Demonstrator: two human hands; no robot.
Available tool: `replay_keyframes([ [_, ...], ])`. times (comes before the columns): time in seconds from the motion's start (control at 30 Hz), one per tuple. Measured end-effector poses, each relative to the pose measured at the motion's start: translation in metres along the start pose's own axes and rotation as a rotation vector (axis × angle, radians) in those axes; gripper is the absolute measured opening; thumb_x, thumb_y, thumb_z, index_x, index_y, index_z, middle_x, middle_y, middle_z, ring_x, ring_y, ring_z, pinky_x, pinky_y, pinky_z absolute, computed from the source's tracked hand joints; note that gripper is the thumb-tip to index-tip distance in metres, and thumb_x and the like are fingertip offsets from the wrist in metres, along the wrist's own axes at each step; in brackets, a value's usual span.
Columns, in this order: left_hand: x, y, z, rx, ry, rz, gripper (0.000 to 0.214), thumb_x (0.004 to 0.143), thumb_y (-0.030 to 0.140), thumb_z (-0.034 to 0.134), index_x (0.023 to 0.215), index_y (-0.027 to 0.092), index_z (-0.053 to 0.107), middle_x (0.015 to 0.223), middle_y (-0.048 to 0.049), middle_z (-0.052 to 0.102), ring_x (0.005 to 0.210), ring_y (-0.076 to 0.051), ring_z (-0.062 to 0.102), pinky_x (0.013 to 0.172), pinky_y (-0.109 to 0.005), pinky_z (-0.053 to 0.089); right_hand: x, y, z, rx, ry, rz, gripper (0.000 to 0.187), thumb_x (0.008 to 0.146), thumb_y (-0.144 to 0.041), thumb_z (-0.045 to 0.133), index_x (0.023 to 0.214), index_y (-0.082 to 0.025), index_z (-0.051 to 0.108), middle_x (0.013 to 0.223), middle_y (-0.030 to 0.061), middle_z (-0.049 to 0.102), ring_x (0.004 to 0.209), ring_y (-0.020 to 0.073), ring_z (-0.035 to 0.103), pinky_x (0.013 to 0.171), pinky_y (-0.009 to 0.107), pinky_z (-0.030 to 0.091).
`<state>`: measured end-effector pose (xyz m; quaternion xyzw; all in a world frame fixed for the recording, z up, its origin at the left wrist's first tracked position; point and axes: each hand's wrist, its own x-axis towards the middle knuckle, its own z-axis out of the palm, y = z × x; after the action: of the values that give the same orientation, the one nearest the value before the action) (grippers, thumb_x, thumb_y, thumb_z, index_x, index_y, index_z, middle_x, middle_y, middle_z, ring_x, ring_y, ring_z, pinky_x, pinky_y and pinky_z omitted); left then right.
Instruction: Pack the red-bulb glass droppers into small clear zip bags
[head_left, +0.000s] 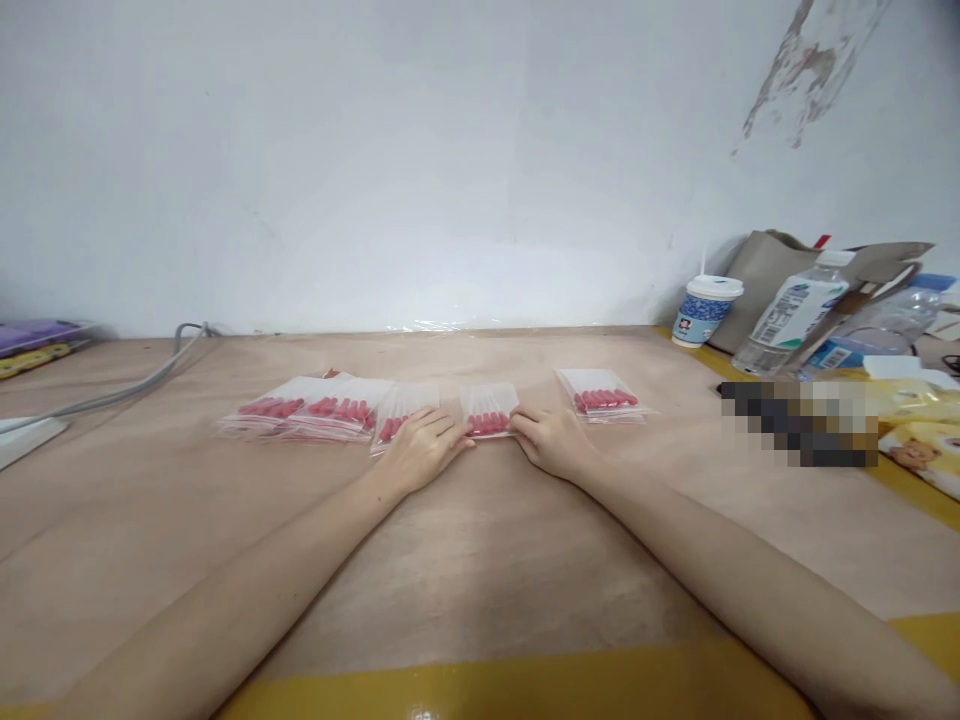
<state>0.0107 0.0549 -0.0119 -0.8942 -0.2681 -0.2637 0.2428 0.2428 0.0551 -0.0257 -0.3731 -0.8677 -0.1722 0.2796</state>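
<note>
Several small clear plastic bags of red pieces lie in a row on the brown table [480,560]. My left hand [421,450] and my right hand [551,440] both rest on the table with their fingertips pinching the near edge of the middle bag [489,408]. One bag [405,408] lies partly under my left hand, and a stack of bags [315,408] spreads to its left. A single bag [604,395] lies just right of my right hand.
A grey cable [135,385] runs along the left. At the back right stand a paper cup [703,310], a plastic bottle [795,315], a beige bag [772,270] and yellow packets [922,450]. A yellow strip [480,690] edges the table's near side.
</note>
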Motion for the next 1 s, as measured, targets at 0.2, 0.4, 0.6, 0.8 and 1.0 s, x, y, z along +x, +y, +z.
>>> replay_keyframes([
  [0.2,-0.023,-0.002,-0.011,-0.117,0.032,-0.281,0.031,0.087,0.032,0.049,0.113,0.015,0.053,0.112,-0.0119,0.058,0.106,-0.026,0.053,0.09,-0.041,0.045,-0.007,0.037,-0.013,-0.08,0.254,0.053,0.02,0.081,-0.008,0.041,0.085,-0.019,0.056,0.102,0.0078,0.066,0.079,0.0181,0.062,0.064,0.028,0.044],
  [0.4,-0.039,-0.002,-0.015,-0.152,-0.049,-0.488,0.033,0.086,0.034,0.044,0.109,0.013,0.058,0.114,-0.013,0.059,0.105,-0.026,0.055,0.09,-0.042,0.046,-0.048,0.097,-0.04,-0.045,0.358,0.254,0.014,0.081,-0.015,0.043,0.081,-0.021,0.055,0.103,0.0096,0.065,0.086,0.0199,0.063,0.072,0.031,0.047],
  [0.6,-0.029,-0.003,-0.009,-0.214,-0.113,-0.49,0.032,0.083,0.031,0.048,0.107,0.014,0.06,0.114,-0.0122,0.061,0.107,-0.029,0.055,0.097,-0.054,0.035,-0.075,0.106,-0.053,-0.062,-0.026,0.32,0.024,0.067,-0.013,0.048,0.089,-0.019,0.057,0.099,0.0075,0.065,0.088,0.0247,0.06,0.074,0.039,0.044],
  [0.8,0.011,0.013,0.021,-0.354,-0.115,-0.36,0.032,0.082,0.025,0.05,0.11,0.012,0.059,0.114,-0.012,0.061,0.108,-0.023,0.056,0.096,-0.039,0.042,-0.021,0.043,-0.052,-0.014,-0.02,0.121,0.022,0.071,-0.023,0.053,0.091,-0.017,0.06,0.103,0.0103,0.06,0.096,0.0239,0.053,0.084,0.039,0.037],
  [1.0,0.022,0.024,0.032,-0.405,-0.061,-0.351,0.042,0.08,0.021,0.053,0.12,0.012,0.052,0.126,-0.0142,0.051,0.116,-0.025,0.049,0.097,-0.041,0.041,0.016,0.002,-0.008,0.134,-0.15,-0.073,0.022,0.077,-0.023,0.052,0.097,-0.017,0.059,0.096,0.0088,0.061,0.086,0.0195,0.056,0.076,0.031,0.042],
])
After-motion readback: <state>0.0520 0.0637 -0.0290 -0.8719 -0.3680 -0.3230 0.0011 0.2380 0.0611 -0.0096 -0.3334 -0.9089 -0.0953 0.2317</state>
